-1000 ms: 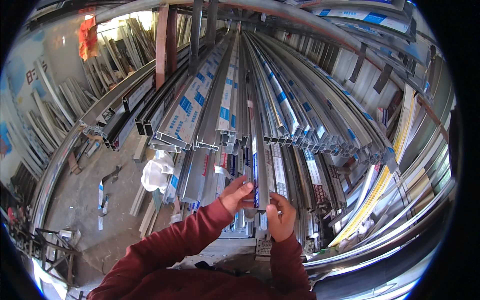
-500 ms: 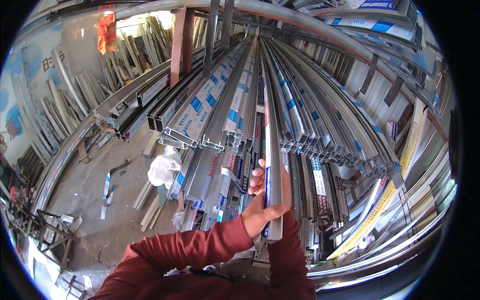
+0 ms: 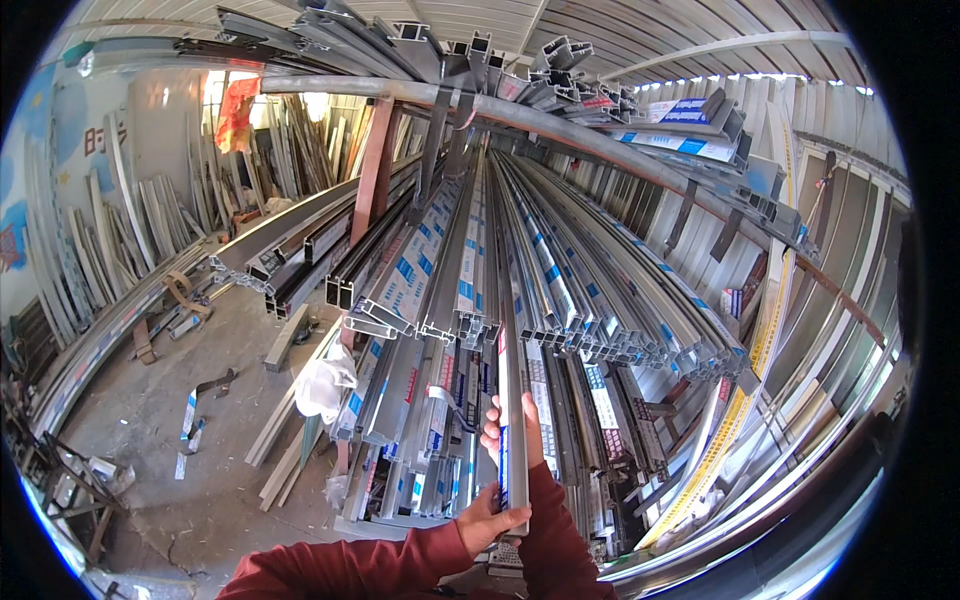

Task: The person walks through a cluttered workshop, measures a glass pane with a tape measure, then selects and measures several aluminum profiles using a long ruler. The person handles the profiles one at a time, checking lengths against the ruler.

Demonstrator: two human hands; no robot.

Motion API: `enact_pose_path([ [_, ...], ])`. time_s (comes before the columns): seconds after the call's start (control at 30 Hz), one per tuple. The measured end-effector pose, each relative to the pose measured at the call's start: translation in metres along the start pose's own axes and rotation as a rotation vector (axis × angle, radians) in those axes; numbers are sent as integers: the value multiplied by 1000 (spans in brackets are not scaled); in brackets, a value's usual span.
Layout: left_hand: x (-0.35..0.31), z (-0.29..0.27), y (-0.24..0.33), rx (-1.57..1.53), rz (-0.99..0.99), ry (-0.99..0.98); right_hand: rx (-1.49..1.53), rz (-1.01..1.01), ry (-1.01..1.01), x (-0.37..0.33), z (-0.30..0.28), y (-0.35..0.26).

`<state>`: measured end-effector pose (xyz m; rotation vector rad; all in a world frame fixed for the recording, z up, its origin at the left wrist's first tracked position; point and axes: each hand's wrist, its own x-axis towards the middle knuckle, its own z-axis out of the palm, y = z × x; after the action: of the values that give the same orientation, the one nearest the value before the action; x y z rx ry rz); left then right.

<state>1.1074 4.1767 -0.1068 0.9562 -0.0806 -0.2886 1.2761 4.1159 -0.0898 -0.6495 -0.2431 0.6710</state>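
Both hands hold a long grey aluminium profile (image 3: 514, 450), its near end low in the middle and its length running away among the stacked bars. A printed blue-and-white film covers its left face. My left hand (image 3: 483, 522) grips it close to the near end, thumb across the top. Farther up, my right hand (image 3: 534, 432) is wrapped round it from the right and beneath, fingertips showing at the left side. The palm-side contact of each hand is hidden by the bar.
Racked profiles (image 3: 600, 310) with open ends facing me fill the middle, more bars (image 3: 400, 400) lying below. A rusty crossbeam (image 3: 560, 125) passes overhead near upright posts (image 3: 376, 160). White crumpled plastic (image 3: 325, 385) hangs at left; a yellow strip (image 3: 745, 400) leans at right.
The head view has tilted up, showing more roof and upper rack. Both hands and the profile sit lower in the picture, and my left hand is closer to the profile's near end.
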Motion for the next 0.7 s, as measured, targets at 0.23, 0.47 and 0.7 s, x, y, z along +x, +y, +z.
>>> enact_pose_path([
  [0.23, -74, 12, -1, 650, 444, -90, 78, 64, -160, -38, 6, 6],
  [0.47, -77, 36, 49, 1402, 1110, 24, 51, 72, -242, -66, 44, -10],
  [0.7, -42, 71, 122, 1305, 1582, -116, -174, -347, -100, -25, 63, -4],
])
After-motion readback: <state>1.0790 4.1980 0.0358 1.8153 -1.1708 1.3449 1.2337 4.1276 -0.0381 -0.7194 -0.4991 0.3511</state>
